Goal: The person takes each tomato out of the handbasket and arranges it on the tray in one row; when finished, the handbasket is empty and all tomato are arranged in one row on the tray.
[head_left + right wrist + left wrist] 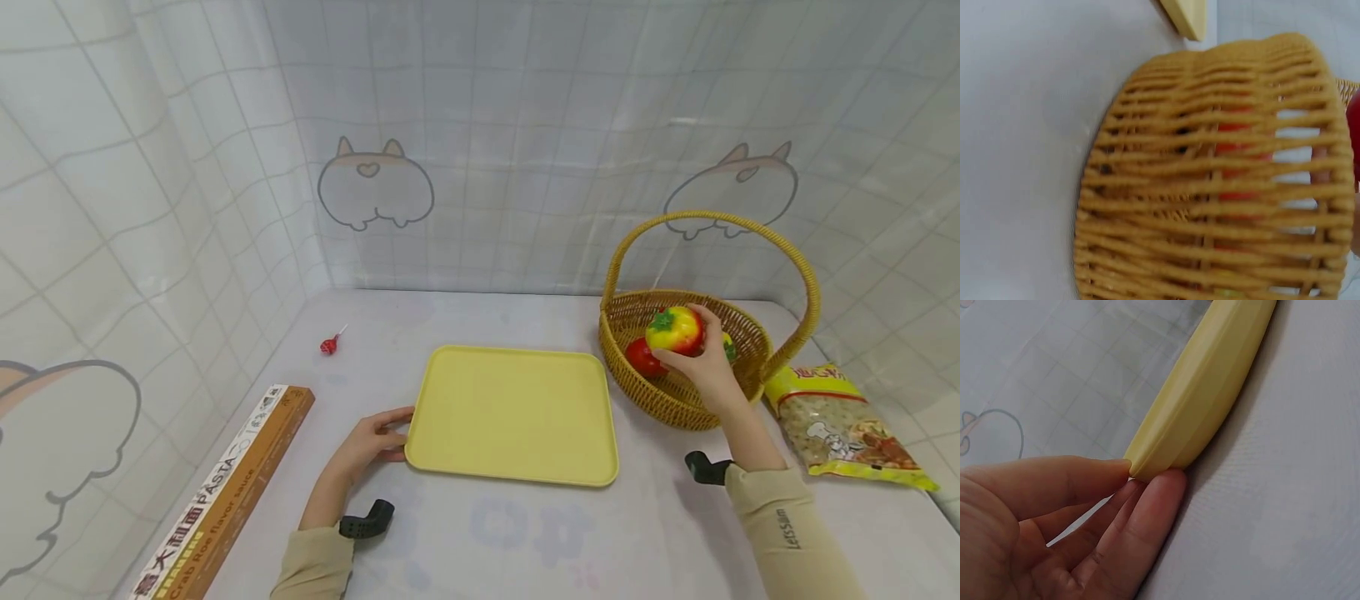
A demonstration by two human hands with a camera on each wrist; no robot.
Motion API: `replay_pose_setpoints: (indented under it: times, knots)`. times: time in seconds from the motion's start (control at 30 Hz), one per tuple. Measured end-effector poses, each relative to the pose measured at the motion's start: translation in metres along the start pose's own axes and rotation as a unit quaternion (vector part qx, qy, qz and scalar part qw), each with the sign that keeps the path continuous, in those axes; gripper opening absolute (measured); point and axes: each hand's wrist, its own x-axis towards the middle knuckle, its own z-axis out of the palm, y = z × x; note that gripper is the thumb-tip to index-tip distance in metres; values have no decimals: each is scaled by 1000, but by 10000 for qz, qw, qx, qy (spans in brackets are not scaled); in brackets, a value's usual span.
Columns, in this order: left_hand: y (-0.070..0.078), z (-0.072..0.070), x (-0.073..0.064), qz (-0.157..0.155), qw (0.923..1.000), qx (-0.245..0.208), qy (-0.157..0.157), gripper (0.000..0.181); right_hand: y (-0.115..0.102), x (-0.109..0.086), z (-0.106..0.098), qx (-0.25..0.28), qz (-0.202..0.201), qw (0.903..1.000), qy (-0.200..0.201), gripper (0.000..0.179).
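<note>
Over the wicker basket (660,408), my right hand (708,362) grips a yellow and red bell pepper (671,332) with a green top. Beneath it in the basket lies a round red fruit or vegetable (641,358), and a yellow-green item (728,346) is partly hidden behind the hand. The basket's woven side (1210,181) fills much of the right wrist view, with a red edge of the pepper (1354,134) at far right. My left hand (375,437) pinches the left rim of a yellow tray (513,417); the left wrist view shows thumb and fingers at the tray's edge (1204,394).
A long pasta box (232,492) lies along the left side. Behind it is a red-wrapped lollipop (330,343). A yellow bag of pasta (843,425) lies right of the basket, whose tall handle (813,292) arches over it. Sheeting with a grid pattern hangs around the table.
</note>
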Motion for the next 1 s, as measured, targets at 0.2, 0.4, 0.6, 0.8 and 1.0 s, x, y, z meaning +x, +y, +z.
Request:
replay_pose_setpoints:
  times: [0.2, 0.4, 0.6, 0.8, 1.0]
  knots:
    - [0, 0, -1, -19, 9999, 84, 94, 54, -4, 0, 10, 224, -107, 9996, 154, 80]
    - [-1, 0, -5, 1, 9998, 167, 102, 53, -5, -3, 18, 154, 137, 9996, 203, 78]
    - [-4, 0, -7, 62, 9999, 131, 37, 53, -3, -5, 32, 279, 168, 9995, -39, 77]
    - [-3, 1, -7, 120, 9998, 129, -8, 53, -4, -6, 49, 157, 43, 9995, -276, 76]
    - [-1, 1, -4, 125, 9998, 150, 0, 53, -4, -3, 70, 261, -60, 9979, -584, 77]
